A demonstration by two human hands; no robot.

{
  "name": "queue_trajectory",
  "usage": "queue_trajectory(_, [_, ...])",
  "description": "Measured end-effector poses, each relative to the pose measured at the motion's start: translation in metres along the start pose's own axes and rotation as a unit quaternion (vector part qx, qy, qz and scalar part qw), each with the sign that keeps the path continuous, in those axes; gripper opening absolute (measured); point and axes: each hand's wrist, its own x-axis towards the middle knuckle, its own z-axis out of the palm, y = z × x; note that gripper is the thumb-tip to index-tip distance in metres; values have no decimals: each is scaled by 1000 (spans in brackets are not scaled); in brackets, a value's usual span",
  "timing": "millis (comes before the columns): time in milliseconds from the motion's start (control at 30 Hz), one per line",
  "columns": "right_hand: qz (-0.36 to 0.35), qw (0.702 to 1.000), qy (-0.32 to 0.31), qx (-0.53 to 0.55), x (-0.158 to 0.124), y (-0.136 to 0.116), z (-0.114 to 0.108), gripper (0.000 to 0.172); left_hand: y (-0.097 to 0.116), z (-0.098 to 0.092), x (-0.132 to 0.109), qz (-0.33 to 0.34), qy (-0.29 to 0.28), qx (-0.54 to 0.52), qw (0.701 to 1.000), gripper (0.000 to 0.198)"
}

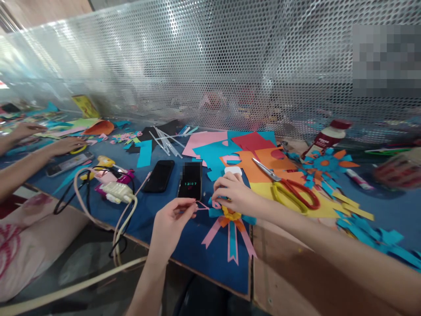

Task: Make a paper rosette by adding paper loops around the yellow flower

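My left hand [174, 224] pinches the end of a thin pink paper strip [202, 206] between thumb and fingertips. The strip runs to a paper rosette [232, 214] with a yellow and orange middle, blue petals and pink and blue ribbon tails, lying near the table's front edge. My right hand [235, 191] reaches across from the right, its curled fingers on the rosette's upper left side, hiding part of it. Just beyond that hand lies a small white object [233, 170]. A phone [190, 181] showing the time lies behind my left hand.
Scissors [289, 188] lie on coloured paper sheets [259, 153]. Another black phone [159, 176], white sticks [166, 139], tangled cables and plugs [115, 188] are on the left. A bottle [325, 140] and finished blue flower [325, 163] are right. Another person's hands [67, 145] work far left.
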Motion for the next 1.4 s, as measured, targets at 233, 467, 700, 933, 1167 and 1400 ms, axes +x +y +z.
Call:
queue_trajectory(233, [14, 1000, 5, 23, -1, 0, 1, 13, -2, 1, -2, -8, -3, -23, 1000, 26])
queue_trajectory(467, [30, 999, 3, 43, -3, -1, 2, 11, -2, 3, -2, -17, -14, -37, 999, 26])
queue_trajectory(700, [25, 998, 11, 58, -5, 1, 9, 10, -2, 3, -2, -23, -15, -34, 999, 25])
queue_trajectory(933, [15, 998, 26, 52, -5, 1, 8, 11, -7, 4, 0, -23, -15, -21, 999, 26])
queue_trajectory(1167, [23, 998, 29, 42, -6, 2, 12, 10, -9, 6, -1, -31, -19, -34, 999, 26])
queue_trajectory(1400, [25, 998, 41, 34, -11, 4, 2, 17, -9, 9, -3, -28, -27, -40, 998, 27])
